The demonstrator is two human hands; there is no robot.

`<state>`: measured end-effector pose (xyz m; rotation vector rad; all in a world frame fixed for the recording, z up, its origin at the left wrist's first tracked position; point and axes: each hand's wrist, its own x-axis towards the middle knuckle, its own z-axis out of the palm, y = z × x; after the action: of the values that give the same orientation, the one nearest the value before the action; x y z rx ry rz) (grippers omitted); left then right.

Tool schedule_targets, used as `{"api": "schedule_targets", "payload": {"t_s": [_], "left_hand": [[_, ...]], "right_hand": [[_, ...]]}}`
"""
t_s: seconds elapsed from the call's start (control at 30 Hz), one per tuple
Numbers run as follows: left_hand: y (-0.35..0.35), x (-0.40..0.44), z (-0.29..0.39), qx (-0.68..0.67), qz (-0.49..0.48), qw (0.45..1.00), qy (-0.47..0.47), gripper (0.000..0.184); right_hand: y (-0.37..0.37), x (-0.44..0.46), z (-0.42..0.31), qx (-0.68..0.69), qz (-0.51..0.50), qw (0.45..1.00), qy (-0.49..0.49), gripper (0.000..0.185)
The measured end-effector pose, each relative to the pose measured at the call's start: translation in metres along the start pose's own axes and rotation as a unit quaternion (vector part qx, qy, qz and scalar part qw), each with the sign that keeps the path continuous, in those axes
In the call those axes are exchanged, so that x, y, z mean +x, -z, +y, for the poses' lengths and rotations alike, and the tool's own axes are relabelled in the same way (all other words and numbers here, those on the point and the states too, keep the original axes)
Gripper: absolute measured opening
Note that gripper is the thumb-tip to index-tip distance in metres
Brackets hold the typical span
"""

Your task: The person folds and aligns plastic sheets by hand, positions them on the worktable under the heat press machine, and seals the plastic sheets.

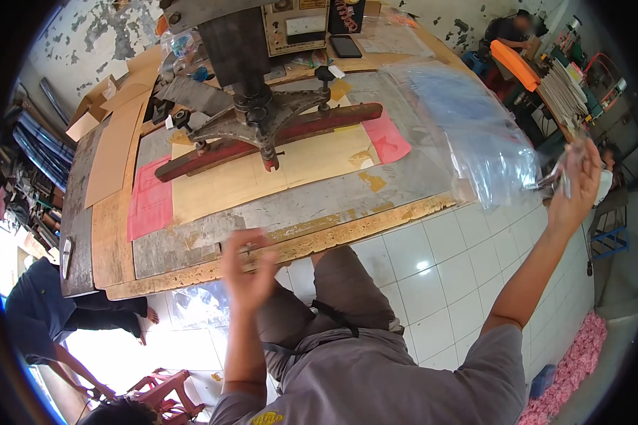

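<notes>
My right hand [576, 177] is raised at the right, closed on the end of a clear plastic sheet. That sheet reaches back to a stack of clear plastic [468, 120] lying over the table's right edge. My left hand [249, 269] hovers at the front edge of the table, its fingers curled apart and somewhat blurred, with nothing visible in it. Beyond it, a press with a red bar [269, 142] stands over a yellow sheet [262, 186] with pink pieces [150, 198] at its ends.
A black phone [345, 47] lies near the press's control box [296, 27]. Cardboard [117, 152] covers the table's left side. One person [39, 308] bends at the lower left; another [514, 30] sits at the back right. An orange object [515, 65] stands near the right wall.
</notes>
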<state>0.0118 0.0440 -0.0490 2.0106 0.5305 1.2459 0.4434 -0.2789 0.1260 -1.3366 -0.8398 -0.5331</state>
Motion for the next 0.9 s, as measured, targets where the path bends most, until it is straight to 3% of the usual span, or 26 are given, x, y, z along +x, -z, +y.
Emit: {"api": "schedule_targets", "payload": {"t_s": [0.1, 0.2, 0.3, 0.4, 0.5, 0.6, 0.63, 0.7, 0.73, 0.8, 0.9], "left_hand": [[-0.058, 0.017, 0.042, 0.003, -0.171, 0.981, -0.087, 0.059], [-0.123, 0.025, 0.063, -0.011, -0.256, 0.95, -0.177, 0.073], [-0.174, 0.027, 0.072, 0.042, -0.298, 0.91, -0.285, 0.07], [-0.205, 0.026, 0.078, 0.138, -0.231, 0.892, -0.364, 0.062], [-0.206, 0.022, 0.078, 0.003, -0.221, 0.912, -0.347, 0.046], [-0.173, 0.014, 0.09, -0.046, -0.196, 0.926, -0.319, 0.021], [-0.157, 0.014, 0.096, -0.051, -0.175, 0.933, -0.31, 0.029], [-0.121, 0.012, 0.099, -0.117, -0.228, 0.941, -0.22, 0.034], [-0.101, 0.009, 0.098, -0.148, -0.251, 0.941, -0.173, 0.036], [-0.058, 0.003, 0.086, -0.232, -0.259, 0.938, 0.009, 0.035], [0.005, -0.023, 0.043, -0.288, -0.046, 0.939, 0.181, 0.022]], "right_hand": [[0.028, -0.016, -0.018, 0.059, -0.01, 0.998, 0.008, 0.051], [0.059, -0.031, -0.031, 0.117, -0.012, 0.992, 0.042, 0.057], [0.073, -0.049, -0.064, 0.241, -0.015, 0.969, 0.062, 0.056], [0.093, -0.049, -0.098, 0.346, -0.072, 0.928, 0.121, 0.047], [0.123, -0.042, -0.127, 0.525, -0.149, 0.834, 0.078, 0.035], [0.172, -0.029, -0.109, 0.551, -0.131, 0.823, 0.047, 0.037], [0.216, -0.031, -0.098, 0.423, 0.004, 0.902, 0.086, 0.034], [0.221, -0.034, -0.085, 0.3, 0.115, 0.94, 0.115, 0.03], [0.185, -0.035, -0.077, 0.323, 0.091, 0.936, 0.106, 0.029], [0.155, -0.033, -0.055, 0.372, 0.057, 0.922, 0.09, 0.029], [0.142, -0.037, -0.022, 0.455, -0.012, 0.89, 0.037, 0.037]]}}
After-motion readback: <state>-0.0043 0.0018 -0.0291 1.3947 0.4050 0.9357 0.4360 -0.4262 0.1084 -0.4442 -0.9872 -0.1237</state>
